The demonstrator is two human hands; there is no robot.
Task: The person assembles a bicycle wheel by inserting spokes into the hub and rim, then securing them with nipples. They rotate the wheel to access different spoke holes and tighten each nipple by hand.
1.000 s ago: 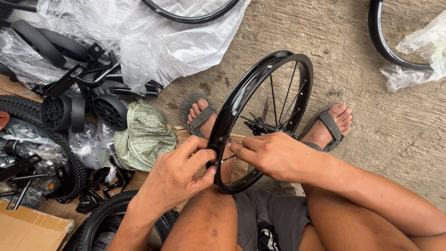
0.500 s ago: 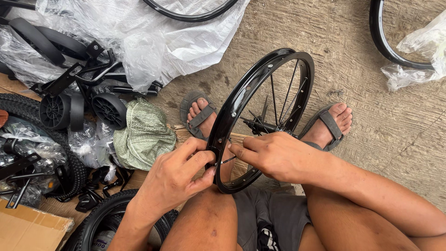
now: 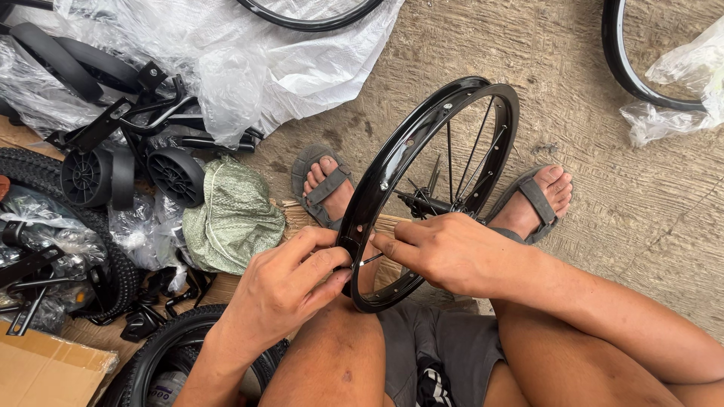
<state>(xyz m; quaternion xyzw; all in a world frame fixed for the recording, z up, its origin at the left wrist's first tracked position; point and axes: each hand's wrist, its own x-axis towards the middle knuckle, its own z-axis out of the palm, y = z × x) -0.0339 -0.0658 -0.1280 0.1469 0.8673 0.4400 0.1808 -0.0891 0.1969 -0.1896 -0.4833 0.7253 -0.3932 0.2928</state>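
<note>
I held the black bicycle wheel rim (image 3: 422,143) upright between my feet, my left hand (image 3: 283,290) pinched on its near edge and my right hand (image 3: 452,252) closed on a thin spoke (image 3: 369,259) just inside the rim. Several spokes already ran from the hub (image 3: 426,202) beyond my right hand. Much of the rim looked unlaced, so I judged the spoking partly done.

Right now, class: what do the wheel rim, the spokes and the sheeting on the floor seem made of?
Wheel rim: probably metal, glossy black paint with bright reflections. Spokes: thin straight wires, likely steel. Sheeting: clear crinkled plastic film, see-through and wrinkled.
</note>
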